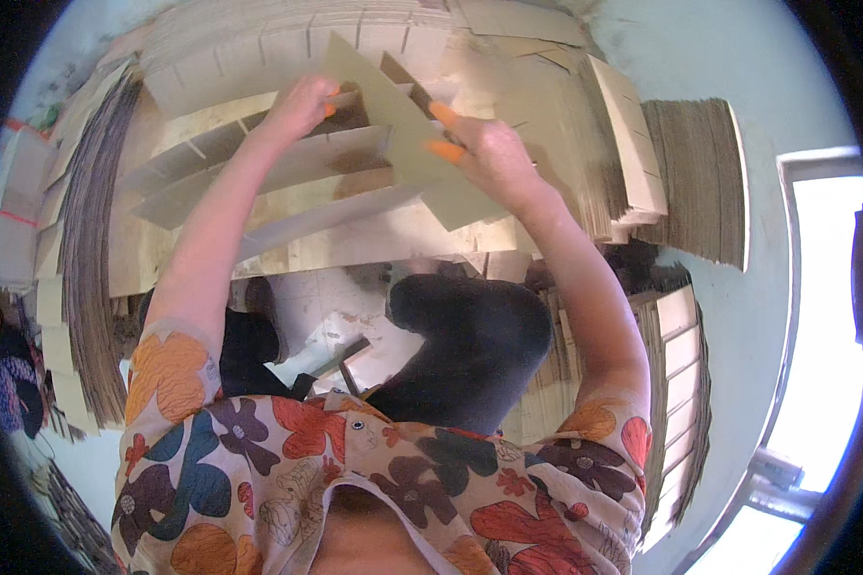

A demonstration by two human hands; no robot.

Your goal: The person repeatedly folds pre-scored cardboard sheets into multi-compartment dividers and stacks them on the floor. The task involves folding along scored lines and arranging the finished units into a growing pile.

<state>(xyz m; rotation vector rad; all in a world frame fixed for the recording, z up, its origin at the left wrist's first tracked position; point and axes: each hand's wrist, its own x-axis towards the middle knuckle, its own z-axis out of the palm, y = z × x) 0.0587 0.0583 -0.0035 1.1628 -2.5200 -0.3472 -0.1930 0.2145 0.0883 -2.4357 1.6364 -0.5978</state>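
Observation:
Orange covers sit on the finger ends of both hands. My right hand (494,158) grips a flat grey-brown cardboard strip (384,120), which slants across the table from upper left to lower right. A narrower brown piece (408,84) shows beside that strip, close to the same fingers. My left hand (302,107) is closed above several upright slotted cardboard strips (216,144); whether it pinches one of them is hidden. Those strips stand in roughly parallel rows on the pale wooden table (129,259), running from the left toward the middle.
Stacked slotted cardboard (249,57) lines the far edge. Tall cardboard stacks stand at the left (91,220) and right (594,144), with another bundle (695,177) beyond the right one. More cardboard (676,383) is piled low at the right. My knees are below the table's near edge.

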